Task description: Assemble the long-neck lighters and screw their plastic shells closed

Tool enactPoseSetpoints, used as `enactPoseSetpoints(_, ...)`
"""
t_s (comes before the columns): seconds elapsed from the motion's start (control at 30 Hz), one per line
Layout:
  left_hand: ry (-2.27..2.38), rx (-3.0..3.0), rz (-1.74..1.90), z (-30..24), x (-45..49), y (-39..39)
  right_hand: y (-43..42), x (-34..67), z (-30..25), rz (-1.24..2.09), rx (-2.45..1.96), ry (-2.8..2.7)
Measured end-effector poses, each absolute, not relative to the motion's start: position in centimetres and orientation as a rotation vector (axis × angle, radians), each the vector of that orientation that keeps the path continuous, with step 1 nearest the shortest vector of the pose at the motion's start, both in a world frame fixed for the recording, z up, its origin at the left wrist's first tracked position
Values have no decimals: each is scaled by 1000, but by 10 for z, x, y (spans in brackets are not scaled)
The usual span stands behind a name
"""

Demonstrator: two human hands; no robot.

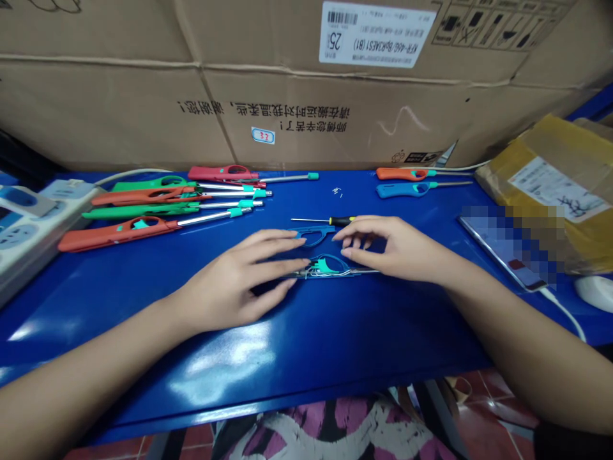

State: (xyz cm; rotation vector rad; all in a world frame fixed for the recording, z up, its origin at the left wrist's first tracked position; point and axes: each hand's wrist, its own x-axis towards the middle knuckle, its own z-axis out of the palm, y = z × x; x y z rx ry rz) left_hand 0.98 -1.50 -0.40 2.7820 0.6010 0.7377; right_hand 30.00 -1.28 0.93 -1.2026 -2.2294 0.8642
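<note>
A blue utility lighter (330,273) lies opened up in front of me, its thin wires, green trigger and metal parts exposed in one half of the casing. Just behind it rests the other blue casing half (313,236). My left hand (239,275) is over their left ends, fingers stretched out and apart, hiding part of both. At their right side, my right hand (390,249) has bent fingers, with thumb and forefinger apart and nothing visible between them. A screwdriver (341,221) with a yellow and black handle lies behind the casing half, partly hidden by my right hand.
Several red, orange and green lighters (119,234) lie at the left beside a power strip (52,211). An orange lighter (400,173) and a blue lighter (401,190) are at the back right. Small white bits (337,191), a phone (502,252) and cardboard boxes (268,83) surround the work area.
</note>
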Motion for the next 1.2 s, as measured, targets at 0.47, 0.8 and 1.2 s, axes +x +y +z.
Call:
enactPoseSetpoints(0.47, 1155, 2584, 650, -12, -11, 17, -14, 293, -7, 397, -1257, -2193)
enactPoseSetpoints(0.8, 772, 2893, 993, -1, -7, -2, -24, 289, 4, 494, -1172, -2202)
enactPoseSetpoints(1.2, 538, 2816, 872, -4, -1, -3, -24, 288, 5, 624, -1044, -2266)
